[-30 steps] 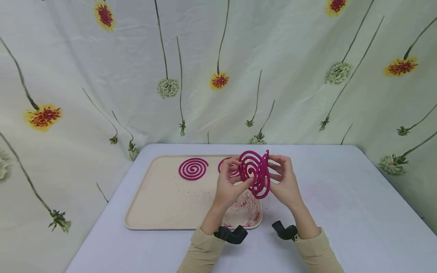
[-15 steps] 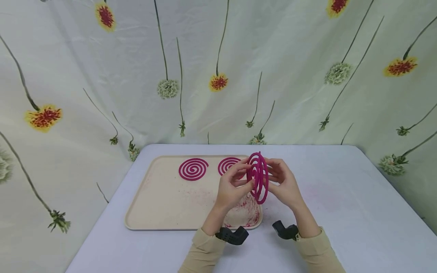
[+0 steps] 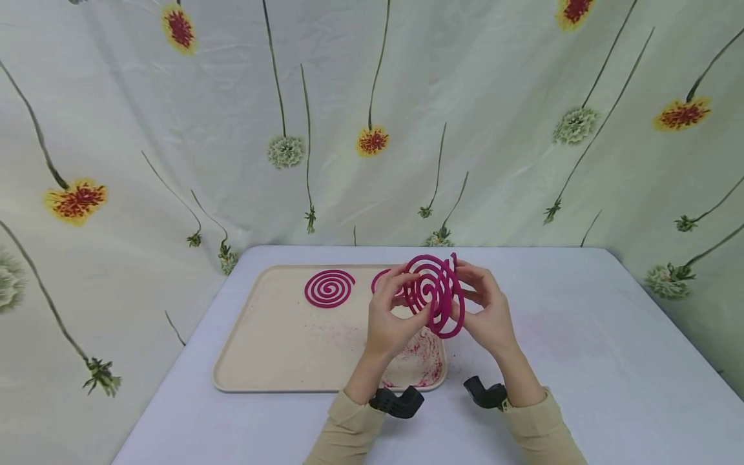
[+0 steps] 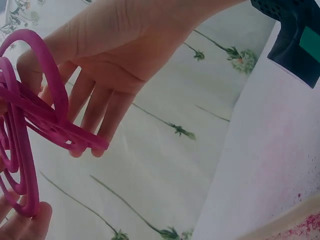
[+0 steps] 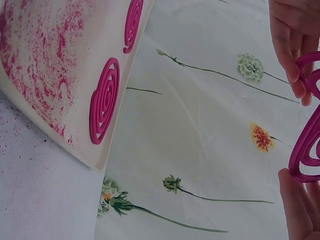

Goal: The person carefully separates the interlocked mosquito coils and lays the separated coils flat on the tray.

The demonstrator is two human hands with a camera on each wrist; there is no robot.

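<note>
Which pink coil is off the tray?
The coil gripped between left hand and right hand, raised on edge; the other two lie flat on the tray.

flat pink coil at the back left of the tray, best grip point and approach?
Judgement: take the left coil by its outer ring, coming from above at the tray's open left side. It lies flat with thin windings, so a pinch mid-spiral could snap it. The second flat coil and both hands, left hand and right hand, crowd its right.
</note>
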